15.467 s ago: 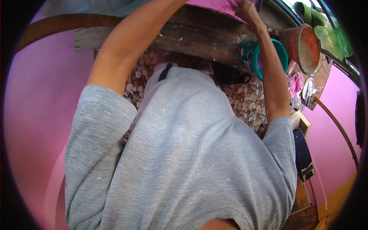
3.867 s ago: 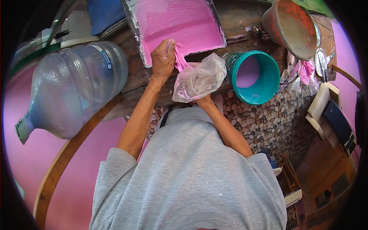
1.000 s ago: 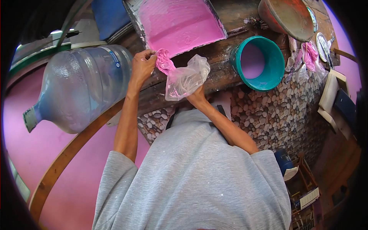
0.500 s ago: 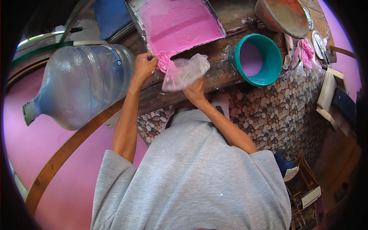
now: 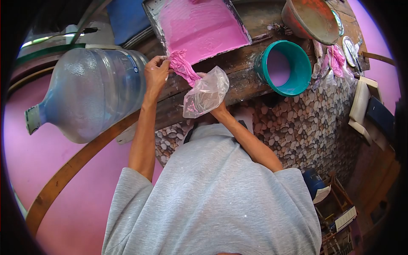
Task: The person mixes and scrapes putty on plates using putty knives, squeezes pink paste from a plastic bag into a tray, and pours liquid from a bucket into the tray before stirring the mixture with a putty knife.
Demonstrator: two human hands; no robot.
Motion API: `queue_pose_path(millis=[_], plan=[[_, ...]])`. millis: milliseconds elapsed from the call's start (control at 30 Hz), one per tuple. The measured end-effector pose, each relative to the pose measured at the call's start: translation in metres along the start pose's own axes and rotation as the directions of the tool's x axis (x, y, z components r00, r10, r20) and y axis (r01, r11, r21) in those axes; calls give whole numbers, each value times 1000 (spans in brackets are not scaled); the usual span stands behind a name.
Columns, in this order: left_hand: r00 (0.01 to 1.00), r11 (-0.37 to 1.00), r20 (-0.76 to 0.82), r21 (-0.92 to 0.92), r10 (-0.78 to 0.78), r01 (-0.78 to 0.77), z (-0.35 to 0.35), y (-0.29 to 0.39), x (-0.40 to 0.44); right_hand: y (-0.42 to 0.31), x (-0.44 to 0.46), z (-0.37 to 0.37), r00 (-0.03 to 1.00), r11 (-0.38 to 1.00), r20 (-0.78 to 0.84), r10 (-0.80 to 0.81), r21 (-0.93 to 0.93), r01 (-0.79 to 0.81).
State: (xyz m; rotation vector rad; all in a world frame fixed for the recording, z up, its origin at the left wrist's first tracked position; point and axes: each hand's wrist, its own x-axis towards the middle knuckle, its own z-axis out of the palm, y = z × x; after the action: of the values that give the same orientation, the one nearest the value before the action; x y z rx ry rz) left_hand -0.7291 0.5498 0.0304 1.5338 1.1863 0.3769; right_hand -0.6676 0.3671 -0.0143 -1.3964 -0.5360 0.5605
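Note:
A crumpled, thin plastic bag (image 5: 206, 95) stretches between my two hands, in front of the tray. Its left end (image 5: 183, 67) is bunched and coated in pink paint; the rest is clear with pink smears. My left hand (image 5: 156, 73) is closed, thumb and fingers pinching the pink end. Behind the clear part, my right hand (image 5: 218, 108) grips the bag, and most of its fingers are hidden or seen only dimly through the plastic. Just beyond the bag lies a paint tray (image 5: 247, 39) coated with wet pink paint.
On the wooden bench (image 5: 242, 72), a teal bucket (image 5: 306, 63) with pink paint inside stands to the right, near a large bowl (image 5: 314, 21) and more pink-stained plastic (image 5: 335, 59). A big clear water bottle (image 5: 91, 93) lies on its side at my left.
The bag's clear part has opened out and hangs lower, with its pink end stretched toward my left hand. My left hand has turned slightly and still pinches it.

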Motion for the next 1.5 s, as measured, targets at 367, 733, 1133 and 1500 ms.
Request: queue_pose_path(millis=[367, 733, 1133, 1500], plan=[[908, 821, 49, -450, 416, -352, 28, 90, -23, -84, 32, -40, 928, 936, -141, -346, 25, 352], [564, 762, 513, -460, 647, -456, 230, 201, -75, -136, 4, -252, 812, 808, -267, -520, -463, 365], [314, 594, 689, -210, 654, -776, 565, 198, -48, -60, 67, -540, 704, 617, -417, -575, -786, 39], [584, 976, 792, -73, 181, -203, 647, 167, -9, -6, 105, -623, 679, 523, -557, -478, -802, -290]])
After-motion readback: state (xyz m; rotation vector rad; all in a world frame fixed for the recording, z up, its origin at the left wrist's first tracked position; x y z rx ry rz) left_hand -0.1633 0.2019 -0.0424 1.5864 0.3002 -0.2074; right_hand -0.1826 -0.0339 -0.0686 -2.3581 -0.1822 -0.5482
